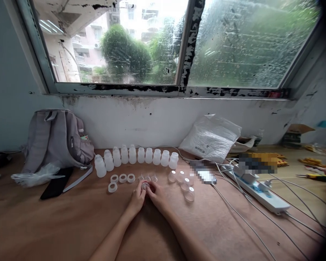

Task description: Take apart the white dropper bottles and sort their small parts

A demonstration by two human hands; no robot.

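Observation:
My left hand [137,197] and my right hand [157,194] meet low over the table, fingertips pinched round a small clear bottle nipple [145,185]. The fingers cover part of it. Just beyond them stand several more clear nipples [154,178]. To the left lie several translucent screw rings [122,178]. On the right are several clear domed caps [189,195]. A curved row of frosted baby bottles [149,156] stands behind; those at the left end [100,166] have tops on, the others are open-necked.
A grey backpack [57,139], a crumpled plastic bag [38,174] and a black flat item [57,184] are at left. At right are a silvery mailer [210,137], a phone [205,174] with cable, and a white power strip [271,200] trailing cords.

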